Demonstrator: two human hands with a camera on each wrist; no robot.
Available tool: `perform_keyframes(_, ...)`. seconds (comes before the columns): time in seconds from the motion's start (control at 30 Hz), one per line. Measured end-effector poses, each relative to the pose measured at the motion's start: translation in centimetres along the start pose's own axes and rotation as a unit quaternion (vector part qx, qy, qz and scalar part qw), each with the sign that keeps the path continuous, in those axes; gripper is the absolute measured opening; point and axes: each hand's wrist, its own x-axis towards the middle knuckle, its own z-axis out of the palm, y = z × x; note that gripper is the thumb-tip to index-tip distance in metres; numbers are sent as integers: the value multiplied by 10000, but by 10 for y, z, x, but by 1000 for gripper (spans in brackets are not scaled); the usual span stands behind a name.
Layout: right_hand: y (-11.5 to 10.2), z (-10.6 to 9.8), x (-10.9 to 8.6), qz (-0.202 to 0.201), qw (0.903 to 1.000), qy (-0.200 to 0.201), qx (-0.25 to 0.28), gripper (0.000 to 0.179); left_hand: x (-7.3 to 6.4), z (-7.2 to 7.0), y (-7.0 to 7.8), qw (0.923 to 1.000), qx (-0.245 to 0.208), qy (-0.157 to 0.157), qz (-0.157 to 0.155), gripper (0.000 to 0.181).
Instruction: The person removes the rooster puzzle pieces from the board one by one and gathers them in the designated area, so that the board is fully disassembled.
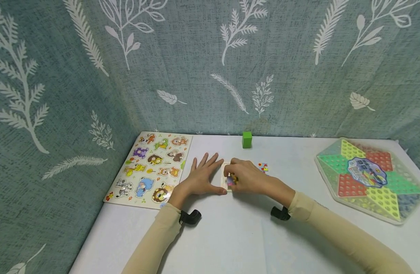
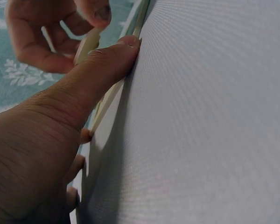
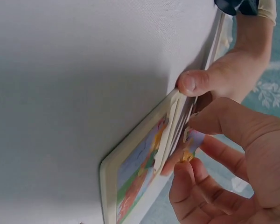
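A small wooden jigsaw board (image 1: 224, 166) with a pale rim lies mid-table, partly hidden under my right hand. My left hand (image 1: 199, 179) rests flat with fingers spread on its left, the thumb (image 2: 114, 56) touching the board's near corner. Above the board, my right hand (image 1: 245, 176) pinches a jigsaw piece (image 3: 194, 141) with purple and yellow on it, between thumb and fingers. In the right wrist view, part of a colourful picture (image 3: 137, 175) fills the board's tray. Another coloured piece (image 1: 263, 167) lies on the table just right of my right hand.
A large animal puzzle board (image 1: 150, 171) lies on the left beside my left hand. A green block (image 1: 247, 140) stands at the back near the curtain (image 1: 196, 76). On the right lies a hexagonal game board (image 1: 367, 179) with coloured triangles.
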Motion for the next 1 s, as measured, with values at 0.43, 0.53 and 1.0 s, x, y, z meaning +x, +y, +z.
perform_keyframes(0.43,10,-14,-25,343,9993,-46,-108,29,1,0,0,10000,69,-19,-32,113)
perform_keyframes(0.53,12,-18,-31,426,9990,-40,-113,31,1,1,0,9999,93,-53,-73,114)
perform_keyframes(1.0,26,-25,-60,591,9979,243,-93,28,0,-2,4,9999,105,-28,-51,112)
